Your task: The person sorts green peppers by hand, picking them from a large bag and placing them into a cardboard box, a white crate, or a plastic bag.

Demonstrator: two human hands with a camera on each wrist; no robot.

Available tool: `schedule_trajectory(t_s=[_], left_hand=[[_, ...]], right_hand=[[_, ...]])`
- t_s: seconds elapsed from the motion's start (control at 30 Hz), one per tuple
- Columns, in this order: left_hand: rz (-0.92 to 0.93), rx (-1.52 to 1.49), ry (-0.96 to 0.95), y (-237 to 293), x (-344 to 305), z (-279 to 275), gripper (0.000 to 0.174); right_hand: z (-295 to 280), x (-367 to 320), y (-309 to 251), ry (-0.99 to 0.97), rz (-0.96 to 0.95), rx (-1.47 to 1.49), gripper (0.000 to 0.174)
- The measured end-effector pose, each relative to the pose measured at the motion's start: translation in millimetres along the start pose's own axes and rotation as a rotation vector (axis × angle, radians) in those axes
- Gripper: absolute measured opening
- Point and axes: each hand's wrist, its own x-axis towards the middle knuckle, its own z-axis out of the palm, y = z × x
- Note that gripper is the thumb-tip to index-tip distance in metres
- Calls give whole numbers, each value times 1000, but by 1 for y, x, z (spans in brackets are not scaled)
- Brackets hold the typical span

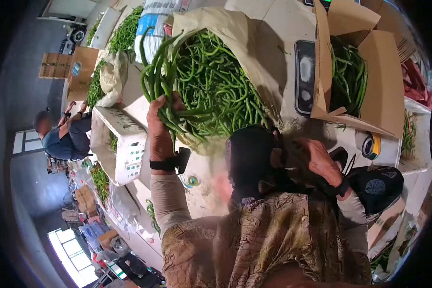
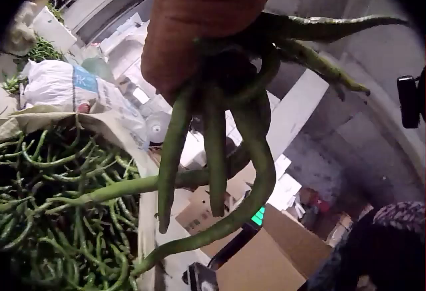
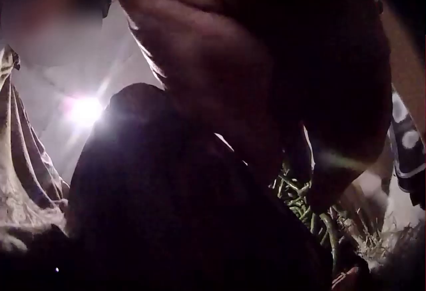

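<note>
My left hand (image 1: pixel 159 115) grips a bunch of long green chili peppers (image 1: pixel 164 72) at the near-left edge of an open sack. In the left wrist view the bunched peppers (image 2: pixel 256 164) stick out on both sides of the fist. The pale cloth sack (image 1: pixel 225 21), its mouth rolled back, is full of loose green chili peppers (image 1: pixel 216 81). Over by the right knee, my right hand (image 1: pixel 324 161) hangs with loosely bent fingers, and no pepper shows in it. The right wrist view is very dark, with the hand (image 3: pixel 219 58) partly in shadow.
An open cardboard box (image 1: pixel 381 72) with green peppers inside stands at the right, beside a black-rimmed scale (image 1: pixel 305 77). A roll of tape (image 1: pixel 371 145) lies near the right knee. A white foam box (image 1: pixel 129 153) is at the left; another person (image 1: pixel 67 137) sits beyond it.
</note>
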Motion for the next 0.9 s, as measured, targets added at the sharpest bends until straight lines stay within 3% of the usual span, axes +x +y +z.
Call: schedule_trajectory(t_s=[0.07,0.1,0.17,0.2,0.3,0.37,0.43,0.5,0.57,0.63,0.67,0.7,0.73,0.9], left_hand=[[191,46,117,7,4,29,45],[206,60,109,20,-10,45,45],[194,-169,-58,28,-9,61,44],[241,-171,-115,31,-9,75,46],[238,-157,-186,36,-18,110,47],[231,-189,-272,34,-21,130,47],[209,-199,-393,30,-26,146,48],[192,-204,-402,22,-29,161,52],[126,-253,-470,14,-36,182,53],[110,-220,-432,2,-45,203,54],[49,-273,-560,-5,-47,210,52],[-17,-328,-688,-12,-49,216,50],[-61,-314,-655,-19,-49,223,54],[-226,-337,-667,-67,-62,248,64]], right_hand=[[1,6,10,138,-71,-223,42],[-7,-5,-13,154,-85,-218,42],[-29,-7,-53,5,87,-49,38],[-30,-8,-55,116,-72,-72,32],[-46,-11,-75,107,-5,120,23],[-53,-17,-81,188,-62,148,21],[-63,-23,-89,270,-118,171,20],[-76,-30,-105,302,-81,331,21],[-93,-35,-120,296,-21,306,23],[-103,-36,-133,328,-134,452,29],[-106,-34,-137,358,-122,452,29],[-108,-31,-140,393,-256,495,32],[-110,-31,-144,426,-390,535,36],[-117,-43,-165,383,-406,768,38]])
